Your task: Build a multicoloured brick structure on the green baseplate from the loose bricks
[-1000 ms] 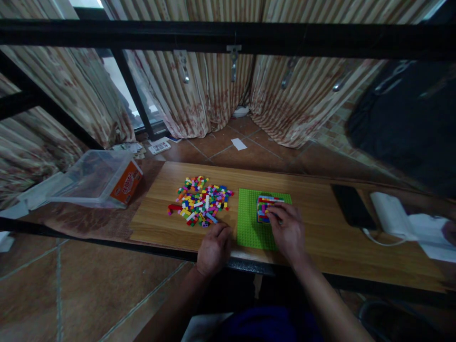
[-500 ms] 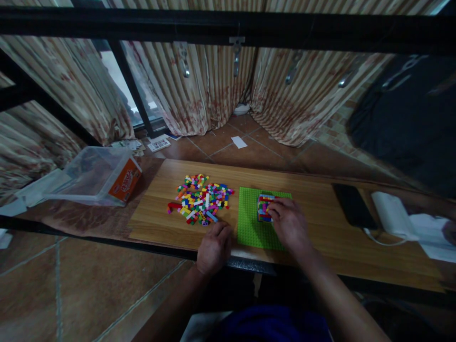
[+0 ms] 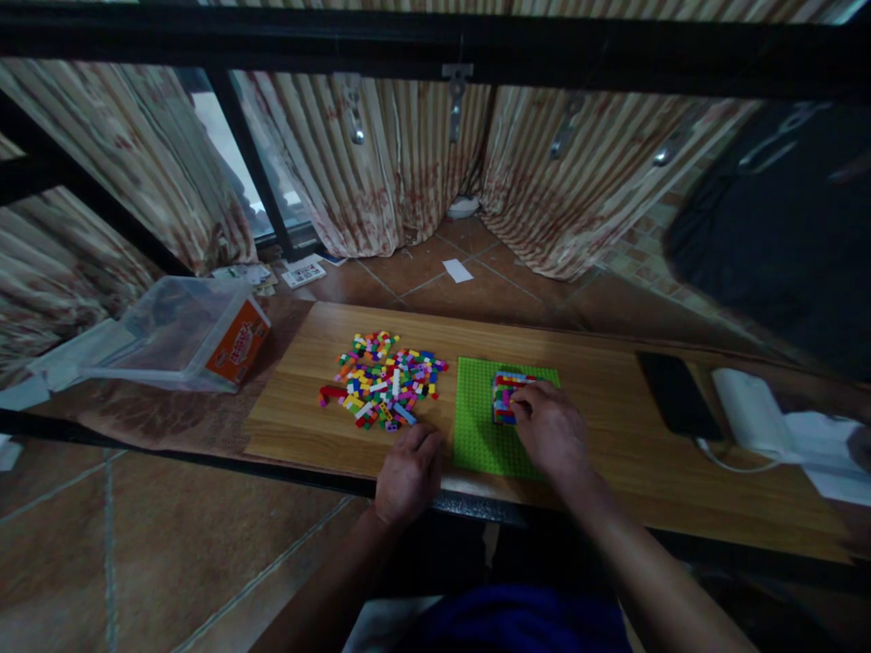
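On the wooden board lies a green studded baseplate (image 3: 474, 435), with a block of multicoloured toy bricks (image 3: 503, 399) built on it. My right hand (image 3: 550, 428) is over the right part of this block, fingers pinched down at its surface. Whatever sits between those fingertips is hidden. My left hand (image 3: 409, 473) rests at the board's front edge, left of the baseplate, its fingers curled in. Just beyond it spreads a pile of loose toy bricks (image 3: 396, 385) in many colours. Whether the curled left fingers hold a brick cannot be seen.
A clear plastic box (image 3: 178, 331) with an orange label stands at the left end. To the right lie a black phone (image 3: 679, 394) and a white power bank (image 3: 754, 413) with a cable. Striped curtains (image 3: 381, 172) hang behind a dark metal bar (image 3: 408, 53).
My right hand has shifted slightly on the brick block, its fingertips still pressed there. My left hand stays in place. The view has tilted very slightly.
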A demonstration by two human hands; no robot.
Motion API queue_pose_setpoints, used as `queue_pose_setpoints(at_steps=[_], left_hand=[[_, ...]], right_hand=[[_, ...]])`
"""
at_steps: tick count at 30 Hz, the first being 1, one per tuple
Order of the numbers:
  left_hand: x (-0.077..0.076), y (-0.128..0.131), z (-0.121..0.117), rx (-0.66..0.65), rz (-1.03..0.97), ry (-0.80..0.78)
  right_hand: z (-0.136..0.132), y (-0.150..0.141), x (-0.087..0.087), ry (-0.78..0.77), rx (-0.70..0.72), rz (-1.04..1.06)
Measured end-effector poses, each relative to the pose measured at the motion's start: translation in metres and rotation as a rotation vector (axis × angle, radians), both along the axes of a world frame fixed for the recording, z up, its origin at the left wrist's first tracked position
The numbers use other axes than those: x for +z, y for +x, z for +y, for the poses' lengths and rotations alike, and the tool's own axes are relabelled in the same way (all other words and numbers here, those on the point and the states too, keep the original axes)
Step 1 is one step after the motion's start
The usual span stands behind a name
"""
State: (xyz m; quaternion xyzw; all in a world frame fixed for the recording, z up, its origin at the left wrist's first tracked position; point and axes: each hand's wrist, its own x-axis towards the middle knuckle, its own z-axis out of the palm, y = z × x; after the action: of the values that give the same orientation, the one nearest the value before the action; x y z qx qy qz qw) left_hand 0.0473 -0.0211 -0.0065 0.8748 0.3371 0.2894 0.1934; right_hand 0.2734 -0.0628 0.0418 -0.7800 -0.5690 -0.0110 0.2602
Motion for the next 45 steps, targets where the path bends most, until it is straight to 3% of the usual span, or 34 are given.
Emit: queue_pose_setpoints(at_steps=[15,25,45], left_hand=[[0.0,-0.001,0.0,-0.021,0.004,-0.019],[-0.001,0.0,0.0,-0.02,0.008,-0.022],[-0.001,0.0,0.0,-0.016,0.016,-0.023]], right_hand=[[-0.008,0.002,-0.011,0.17,-0.104,0.176],[-0.001,0.007,-0.012,0.171,-0.171,0.253],[0.0,0.008,-0.012,0.149,-0.118,0.235]])
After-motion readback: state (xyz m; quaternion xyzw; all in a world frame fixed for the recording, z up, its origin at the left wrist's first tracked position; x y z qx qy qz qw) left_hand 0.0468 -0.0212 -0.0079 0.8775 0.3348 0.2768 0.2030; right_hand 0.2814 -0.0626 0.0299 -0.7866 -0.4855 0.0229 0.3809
